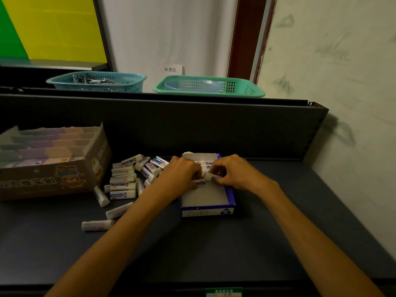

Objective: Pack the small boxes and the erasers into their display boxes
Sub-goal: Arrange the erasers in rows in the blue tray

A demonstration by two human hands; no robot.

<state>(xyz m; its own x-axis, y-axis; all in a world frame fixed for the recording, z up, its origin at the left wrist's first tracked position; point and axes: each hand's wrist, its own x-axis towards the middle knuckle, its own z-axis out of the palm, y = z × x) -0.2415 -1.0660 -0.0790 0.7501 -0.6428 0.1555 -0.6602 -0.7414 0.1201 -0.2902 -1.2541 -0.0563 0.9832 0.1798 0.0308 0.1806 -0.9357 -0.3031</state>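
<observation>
both hands, left hand (182, 172) and right hand (231, 172), pinching erasers (209, 175) inside blue display box (206, 207). risk: row topples; loose erasers (123, 183) at 9 o'clock get knocked.

Two hands, the left hand (182, 172) and the right hand (233, 171), meet over one blue-and-white display box (230, 195), gripping one eraser (209, 176) between them. Roughly twenty loose erasers (123, 187) lie scattered to the left of the grip, the exact number unclear where they overlap, and a few more sit in the box just beyond the fingers. One brown display box (64, 179) stands far left of the grip, and two plastic baskets (96, 81) sit on the ledge beyond it.
</observation>
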